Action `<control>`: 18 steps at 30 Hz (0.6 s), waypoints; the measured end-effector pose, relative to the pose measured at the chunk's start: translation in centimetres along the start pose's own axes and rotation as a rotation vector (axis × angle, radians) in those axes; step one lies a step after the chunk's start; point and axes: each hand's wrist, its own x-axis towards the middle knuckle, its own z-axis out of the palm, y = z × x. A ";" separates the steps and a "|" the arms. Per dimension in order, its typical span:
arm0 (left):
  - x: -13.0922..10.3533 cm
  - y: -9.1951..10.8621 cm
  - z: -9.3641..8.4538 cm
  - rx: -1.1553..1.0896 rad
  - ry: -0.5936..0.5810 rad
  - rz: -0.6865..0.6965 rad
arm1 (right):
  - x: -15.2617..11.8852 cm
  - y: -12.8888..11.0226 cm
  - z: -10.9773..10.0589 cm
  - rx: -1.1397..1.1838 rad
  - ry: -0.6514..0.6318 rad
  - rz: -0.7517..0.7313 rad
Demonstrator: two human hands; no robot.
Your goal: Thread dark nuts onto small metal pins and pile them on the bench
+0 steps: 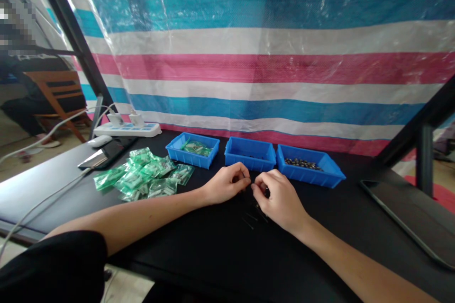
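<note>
My left hand point(227, 183) and my right hand point(279, 199) almost meet above the black table point(220, 246), each with thumb and forefinger pinched together. Whatever sits between the fingertips is too small or hidden to name. Several thin dark pins point(249, 221) lie on the table just below my right hand, partly covered by it. Right behind my hands stand a blue bin point(249, 161) with a few small dark bits in it and another blue bin point(316, 177) holding many small metallic pieces.
A third blue bin point(190, 157) holds green packets. Left of it lies a pile of green plastic packets point(142, 173). Farther left are a phone point(106, 153), a white mouse point(99, 141) and a power strip point(128, 129). A tablet-like device point(408, 222) lies at right. A person sits beyond the left edge.
</note>
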 end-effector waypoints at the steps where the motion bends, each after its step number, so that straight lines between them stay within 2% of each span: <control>1: 0.0 0.0 0.0 -0.003 0.003 0.002 | 0.0 0.0 0.0 0.004 -0.005 0.001; 8: 0.0 0.2 -0.1 -0.029 0.034 0.012 | 0.1 -0.1 -0.1 0.062 -0.046 -0.024; 18: 0.0 -0.1 -0.1 -0.053 -0.024 0.012 | 0.0 0.2 0.2 0.045 -0.013 -0.039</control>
